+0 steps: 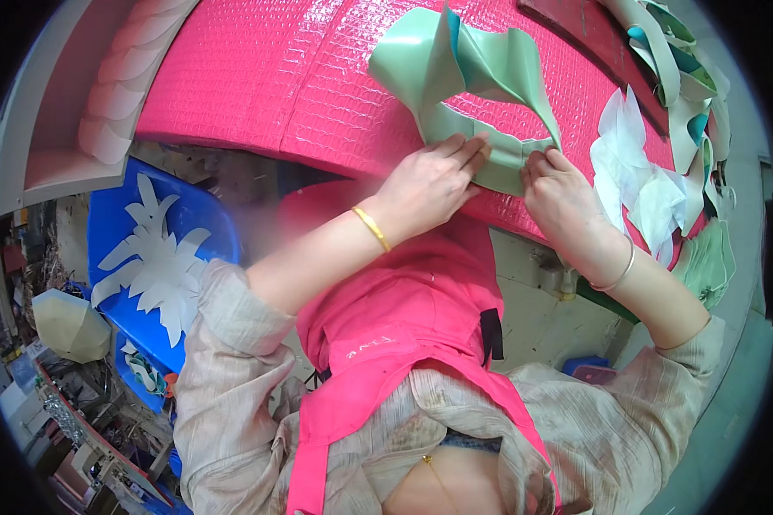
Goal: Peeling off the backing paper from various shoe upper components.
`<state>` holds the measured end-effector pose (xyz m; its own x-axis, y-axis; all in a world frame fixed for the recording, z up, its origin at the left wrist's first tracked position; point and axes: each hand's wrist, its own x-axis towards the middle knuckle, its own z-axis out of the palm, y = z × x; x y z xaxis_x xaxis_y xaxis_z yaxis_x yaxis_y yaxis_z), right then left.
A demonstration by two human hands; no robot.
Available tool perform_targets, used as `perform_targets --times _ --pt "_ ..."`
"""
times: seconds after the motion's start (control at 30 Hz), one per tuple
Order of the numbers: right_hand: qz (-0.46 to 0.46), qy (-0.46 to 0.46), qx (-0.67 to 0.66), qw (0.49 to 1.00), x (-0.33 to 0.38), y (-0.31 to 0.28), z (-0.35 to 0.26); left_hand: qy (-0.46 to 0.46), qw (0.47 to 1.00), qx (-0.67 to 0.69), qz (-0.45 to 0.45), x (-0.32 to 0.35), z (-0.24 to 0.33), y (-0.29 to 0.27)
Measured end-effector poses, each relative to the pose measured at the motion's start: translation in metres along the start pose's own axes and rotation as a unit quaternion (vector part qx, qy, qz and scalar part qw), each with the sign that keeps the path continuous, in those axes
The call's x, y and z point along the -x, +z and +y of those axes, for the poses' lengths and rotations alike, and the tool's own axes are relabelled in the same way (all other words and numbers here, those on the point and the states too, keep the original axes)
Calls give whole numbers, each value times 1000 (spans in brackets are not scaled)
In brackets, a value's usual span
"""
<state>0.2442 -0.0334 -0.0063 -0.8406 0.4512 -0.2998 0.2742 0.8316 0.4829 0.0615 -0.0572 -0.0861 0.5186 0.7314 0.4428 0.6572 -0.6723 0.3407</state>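
A pale green, leather-like piece (502, 64) stands in curved folds on the pink-covered table, with some teal showing at a fold. Its near edge forms a band with a seam across it. My left hand (429, 182) presses its bent fingers onto the left part of this band. At the right end, my right hand (565, 193) pinches the same band between thumb and fingers. The two hands are a short way apart, close to the table's near edge. What lies under my left fingers is hidden.
White thin cut pieces (631, 172) lie right of my right hand, beside a row of green and teal pieces (691, 103). A blue plastic chair (116, 215) at left holds white cut pieces (159, 257). Curved pale pieces (116, 94) line a box at far left.
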Motion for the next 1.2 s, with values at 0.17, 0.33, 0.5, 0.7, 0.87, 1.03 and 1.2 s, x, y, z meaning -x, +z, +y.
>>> perform_targets --times 0.17,0.33,0.5,0.7,0.87,1.03,1.2 --pt "25 9 -60 998 -2 6 5 -74 994 -63 -54 -17 19 6" --pt "48 -6 -43 998 2 7 8 1 988 -157 6 -15 21 26" --pt "55 -7 -44 998 -1 6 10 -13 998 -66 -16 -22 26 23" --pt "20 -14 -259 966 4 -7 46 1 994 98 47 -33 15 9" --pt "71 0 -557 827 8 -33 62 -49 906 393 -150 -55 -1 -77" --pt "155 46 -545 823 8 -40 64 -53 889 421 -173 -73 -2 -93" --pt "170 63 -465 867 6 -54 58 -50 910 365 -190 -80 4 -96"
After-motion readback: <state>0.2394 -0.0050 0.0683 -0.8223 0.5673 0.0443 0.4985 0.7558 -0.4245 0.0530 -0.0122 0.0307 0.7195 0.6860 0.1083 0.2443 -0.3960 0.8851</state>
